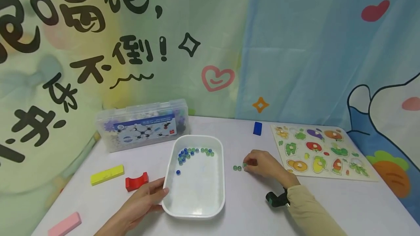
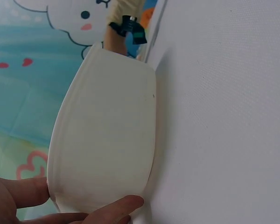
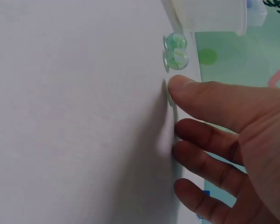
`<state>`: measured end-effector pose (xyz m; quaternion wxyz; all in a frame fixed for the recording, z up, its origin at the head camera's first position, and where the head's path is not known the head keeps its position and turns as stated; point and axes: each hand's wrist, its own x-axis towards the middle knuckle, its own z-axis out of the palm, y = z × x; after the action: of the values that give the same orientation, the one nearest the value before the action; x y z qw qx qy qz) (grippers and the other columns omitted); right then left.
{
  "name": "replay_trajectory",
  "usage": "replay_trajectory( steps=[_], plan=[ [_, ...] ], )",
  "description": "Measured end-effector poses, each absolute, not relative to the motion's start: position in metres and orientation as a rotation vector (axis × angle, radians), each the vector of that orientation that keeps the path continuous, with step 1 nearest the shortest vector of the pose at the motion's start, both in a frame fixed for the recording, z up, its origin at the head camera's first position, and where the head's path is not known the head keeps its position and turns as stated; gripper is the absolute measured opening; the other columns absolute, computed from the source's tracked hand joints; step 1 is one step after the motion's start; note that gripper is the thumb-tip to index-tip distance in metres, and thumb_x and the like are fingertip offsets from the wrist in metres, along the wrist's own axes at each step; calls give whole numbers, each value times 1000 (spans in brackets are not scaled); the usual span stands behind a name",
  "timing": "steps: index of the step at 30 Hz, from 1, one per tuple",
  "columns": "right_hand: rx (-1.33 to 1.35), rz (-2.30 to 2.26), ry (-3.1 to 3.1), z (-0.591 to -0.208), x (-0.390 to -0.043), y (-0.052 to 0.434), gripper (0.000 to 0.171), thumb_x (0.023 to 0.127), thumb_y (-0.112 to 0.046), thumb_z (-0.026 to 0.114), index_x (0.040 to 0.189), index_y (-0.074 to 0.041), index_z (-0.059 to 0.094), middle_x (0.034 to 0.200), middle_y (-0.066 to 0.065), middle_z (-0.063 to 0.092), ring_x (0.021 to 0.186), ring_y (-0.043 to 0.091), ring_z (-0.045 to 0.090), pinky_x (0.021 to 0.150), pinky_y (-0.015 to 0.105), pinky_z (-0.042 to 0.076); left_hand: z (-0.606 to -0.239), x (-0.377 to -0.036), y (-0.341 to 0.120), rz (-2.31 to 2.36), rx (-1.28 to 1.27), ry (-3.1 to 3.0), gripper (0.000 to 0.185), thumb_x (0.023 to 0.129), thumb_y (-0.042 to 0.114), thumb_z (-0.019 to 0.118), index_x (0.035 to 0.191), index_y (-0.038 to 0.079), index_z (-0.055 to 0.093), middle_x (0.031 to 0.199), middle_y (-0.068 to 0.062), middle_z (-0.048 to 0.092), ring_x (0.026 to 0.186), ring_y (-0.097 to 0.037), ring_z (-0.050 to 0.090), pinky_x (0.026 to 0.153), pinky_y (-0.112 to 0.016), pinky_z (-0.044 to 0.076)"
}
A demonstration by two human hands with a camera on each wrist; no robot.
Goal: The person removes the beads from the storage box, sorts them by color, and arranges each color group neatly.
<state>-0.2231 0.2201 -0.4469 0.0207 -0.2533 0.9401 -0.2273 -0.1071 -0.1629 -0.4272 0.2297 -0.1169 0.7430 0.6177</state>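
Observation:
My left hand (image 1: pixel 144 201) grips the left side of a white tray (image 1: pixel 193 211), its thumb over the rim. In the left wrist view a finger (image 2: pixel 119 208) reaches along the lower edge of the tray's outer wall (image 2: pixel 105 130). Several blue and green glass marbles (image 1: pixel 191 150) cluster at the tray's far end; one blue marble (image 1: pixel 178 172) lies apart at its left. Right of the tray, my right hand (image 1: pixel 264 165) pinches a green marble (image 1: pixel 244 164) at the tabletop, mostly hidden by the thumb in the right wrist view. Two green marbles (image 3: pixel 176 51) lie beside the thumb tip.
A clear plastic case (image 1: pixel 142 124) stands behind the tray. Left lie yellow (image 1: pixel 107 174), red arched (image 1: pixel 136 182) and pink (image 1: pixel 65 224) blocks. A blue block (image 1: pixel 257 128) sits at the back, and a vegetable picture board (image 1: pixel 315 152) lies beyond the right hand.

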Motion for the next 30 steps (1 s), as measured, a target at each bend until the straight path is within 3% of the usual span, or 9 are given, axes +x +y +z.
replay_trajectory(
  steps=[20, 30],
  plan=[
    [-679, -720, 2906, -449, -213, 215, 15, 81, -19, 77, 95, -16, 74, 92, -5, 59, 80, 7, 52, 71, 23, 48, -427, -106, -164, 1711, -301, 2041, 70, 92, 29, 65, 148, 0, 34, 145, -23, 47, 100, -20, 67, 86, -41, 59],
    [-738, -713, 2887, -447, -214, 219, 17, 81, -21, 77, 97, -16, 74, 92, -6, 59, 79, 6, 51, 68, 21, 47, -427, -106, -164, 1712, -281, 2038, 72, 92, 30, 65, 149, 0, 33, 146, -23, 45, 102, -20, 66, 86, -41, 58]
  ],
)
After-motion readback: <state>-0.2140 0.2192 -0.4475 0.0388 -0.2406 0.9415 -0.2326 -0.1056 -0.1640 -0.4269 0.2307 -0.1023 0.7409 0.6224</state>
